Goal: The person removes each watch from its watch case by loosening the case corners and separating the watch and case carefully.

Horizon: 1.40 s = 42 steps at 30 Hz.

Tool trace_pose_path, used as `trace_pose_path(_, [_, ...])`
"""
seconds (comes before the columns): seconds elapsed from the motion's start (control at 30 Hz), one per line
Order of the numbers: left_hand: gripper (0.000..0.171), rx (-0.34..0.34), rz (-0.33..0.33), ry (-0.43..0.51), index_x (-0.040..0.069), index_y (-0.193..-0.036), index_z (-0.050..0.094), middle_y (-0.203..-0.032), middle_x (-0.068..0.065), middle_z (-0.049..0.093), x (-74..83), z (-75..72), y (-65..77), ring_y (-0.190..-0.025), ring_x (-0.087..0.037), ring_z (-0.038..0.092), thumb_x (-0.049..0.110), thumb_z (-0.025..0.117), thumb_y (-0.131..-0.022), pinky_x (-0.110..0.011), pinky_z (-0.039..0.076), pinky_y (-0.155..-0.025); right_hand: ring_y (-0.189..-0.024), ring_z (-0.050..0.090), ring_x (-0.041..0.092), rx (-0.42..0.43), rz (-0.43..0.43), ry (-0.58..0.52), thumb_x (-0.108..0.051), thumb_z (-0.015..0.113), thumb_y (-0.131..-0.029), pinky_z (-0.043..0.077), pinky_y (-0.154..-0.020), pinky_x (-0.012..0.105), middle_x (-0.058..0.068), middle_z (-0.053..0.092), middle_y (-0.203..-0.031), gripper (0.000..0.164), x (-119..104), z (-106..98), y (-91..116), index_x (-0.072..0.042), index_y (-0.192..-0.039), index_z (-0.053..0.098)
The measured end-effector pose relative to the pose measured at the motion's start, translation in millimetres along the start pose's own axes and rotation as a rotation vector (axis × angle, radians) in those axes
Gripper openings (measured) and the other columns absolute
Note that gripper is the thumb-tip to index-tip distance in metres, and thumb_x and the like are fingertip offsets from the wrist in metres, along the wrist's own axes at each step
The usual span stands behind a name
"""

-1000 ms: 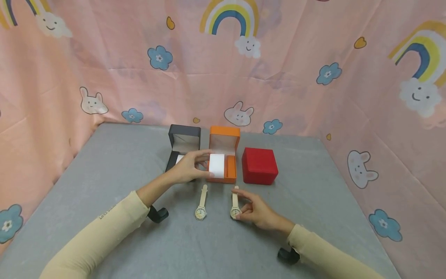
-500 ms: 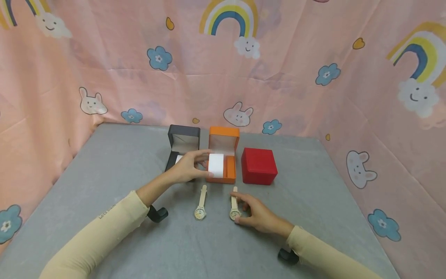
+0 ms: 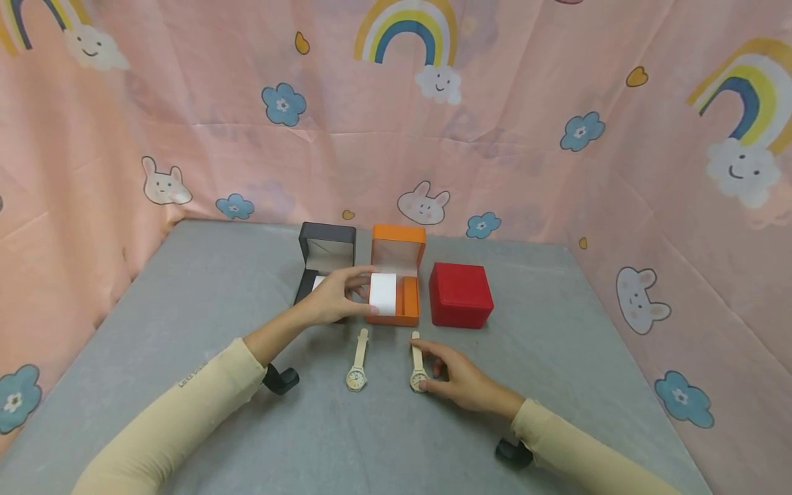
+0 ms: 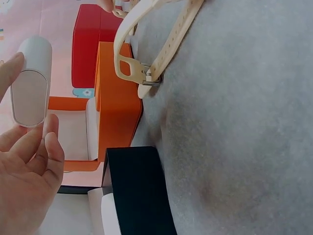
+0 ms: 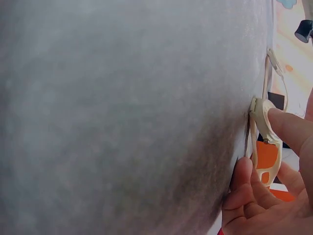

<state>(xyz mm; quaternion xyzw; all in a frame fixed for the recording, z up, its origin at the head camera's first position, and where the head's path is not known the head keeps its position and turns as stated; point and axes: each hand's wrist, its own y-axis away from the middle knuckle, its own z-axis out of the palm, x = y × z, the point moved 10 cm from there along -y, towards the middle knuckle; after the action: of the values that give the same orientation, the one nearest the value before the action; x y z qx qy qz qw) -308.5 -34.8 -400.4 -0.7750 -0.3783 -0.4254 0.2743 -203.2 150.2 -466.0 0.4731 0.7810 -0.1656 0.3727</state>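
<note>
My left hand (image 3: 331, 295) holds a white watch cushion (image 4: 30, 98) between thumb and fingers. In the head view the cushion overlaps the left part of an open orange watch box (image 3: 410, 297). My right hand (image 3: 460, 378) grips a cream wristwatch (image 3: 417, 357) in front of that box, thumb at the dial and fingertips by the strap's far end. In the right wrist view, the strap of this watch (image 5: 266, 122) is buckled into a loop. A second cream wristwatch (image 3: 357, 375) lies to its left, dial toward me.
Left of the orange box stands an open dark watch box (image 3: 328, 232), partly behind my left hand, with something white inside. A closed red box (image 3: 460, 295) sits to the right. Grey cloth (image 3: 544, 357) covers the table, and a pink printed curtain (image 3: 513, 124) hangs behind.
The far strap end of the watch in my right hand has swung slightly left. The cushion has shifted a touch left; the left hand otherwise keeps its place.
</note>
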Motion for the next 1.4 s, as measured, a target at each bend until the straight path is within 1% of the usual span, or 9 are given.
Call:
trace_pose_path(0.3, [0.078,-0.013,-0.018,0.001,0.003,-0.151,0.044,-0.144,-0.021,0.059,-0.6,2.7,-2.1,-0.123,-0.033,0.063,0.015,0.082,-0.084,-0.030,0.052,-0.080,-0.094,0.054,0.014,-0.021,0.031,0.039,-0.022,0.079,-0.089,0.049,-0.079,0.022,0.003,0.057,-0.123,0.082,-0.2,-1.2,-0.8,-0.015,-0.158,0.036])
trace_pose_path(0.4, [0.079,-0.020,-0.024,0.000,0.004,-0.151,0.044,-0.144,-0.021,0.059,-1.1,3.3,-3.3,-0.132,-0.034,0.058,0.017,0.083,-0.084,-0.030,0.053,-0.081,-0.089,0.056,0.013,-0.023,0.039,0.024,-0.023,0.080,-0.088,0.049,-0.075,0.022,0.004,0.057,-0.119,0.082,0.7,-3.1,-1.3,-0.016,-0.158,0.036])
trace_pose_path(0.5, [0.080,-0.027,-0.033,-0.002,0.005,-0.152,0.044,-0.145,-0.021,0.058,-1.8,4.3,-5.3,-0.134,-0.036,0.057,0.018,0.083,-0.083,-0.030,0.054,-0.082,-0.083,0.056,0.012,-0.023,0.034,0.001,-0.024,0.080,-0.088,0.050,-0.069,0.022,0.006,0.059,-0.112,0.081,2.0,-5.7,-2.4,-0.016,-0.157,0.038])
trace_pose_path(0.63, [0.079,-0.027,-0.046,0.001,0.008,-0.150,0.045,-0.145,-0.022,0.057,-4.6,5.9,-8.2,-0.126,-0.037,0.061,0.019,0.084,-0.082,-0.032,0.054,-0.081,-0.079,0.057,0.010,-0.017,0.005,-0.031,-0.023,0.078,-0.090,0.050,-0.065,0.022,0.010,0.061,-0.117,0.075,3.8,-9.1,-3.3,-0.012,-0.154,0.042])
trace_pose_path(0.73, [0.075,-0.022,-0.054,0.008,0.012,-0.146,0.047,-0.144,-0.022,0.058,-6.6,7.0,-10.4,-0.121,-0.036,0.062,0.019,0.085,-0.082,-0.032,0.054,-0.080,-0.080,0.057,0.010,-0.008,-0.027,-0.068,-0.018,0.077,-0.091,0.051,-0.067,0.022,0.016,0.062,-0.124,0.068,4.2,-13.0,-3.8,-0.007,-0.150,0.046])
trace_pose_path(0.83, [0.072,-0.015,-0.065,0.009,0.014,-0.142,0.049,-0.142,-0.020,0.060,-8.8,8.0,-12.7,-0.118,-0.034,0.063,0.019,0.085,-0.081,-0.032,0.054,-0.080,-0.081,0.058,0.011,0.004,-0.047,-0.096,-0.014,0.075,-0.091,0.051,-0.068,0.022,0.021,0.062,-0.125,0.062,3.5,-18.4,-5.1,-0.003,-0.146,0.049])
trace_pose_path(1.1, [0.070,-0.017,-0.066,-0.007,0.016,-0.143,0.050,-0.144,-0.018,0.059,-9.9,10.9,-19.1,-0.114,-0.032,0.064,0.019,0.085,-0.082,-0.035,0.053,-0.081,-0.082,0.063,0.013,0.023,-0.006,-0.118,-0.013,0.072,-0.093,0.052,-0.064,0.024,0.022,0.063,-0.126,0.053,5.2,-30.4,-8.3,-0.004,-0.143,0.053])
trace_pose_path(1.27, [0.071,-0.010,-0.071,-0.008,0.015,-0.144,0.049,-0.145,-0.019,0.057,-12.9,11.4,-21.0,-0.110,-0.030,0.065,0.019,0.084,-0.083,-0.037,0.054,-0.086,-0.082,0.068,0.020,0.016,-0.013,-0.143,-0.015,0.069,-0.096,0.053,-0.065,0.025,0.025,0.061,-0.128,0.051,4.1,-33.3,-10.7,-0.001,-0.142,0.052])
trace_pose_path(1.4, [0.071,-0.009,-0.069,-0.001,0.013,-0.145,0.048,-0.144,-0.021,0.058,-15.6,12.6,-22.1,-0.105,-0.028,0.065,0.017,0.083,-0.084,-0.035,0.054,-0.084,-0.081,0.069,0.024,0.018,-0.021,-0.141,-0.014,0.068,-0.096,0.054,-0.066,0.025,0.026,0.061,-0.128,0.050,4.7,-36.3,-11.0,-0.001,-0.142,0.053])
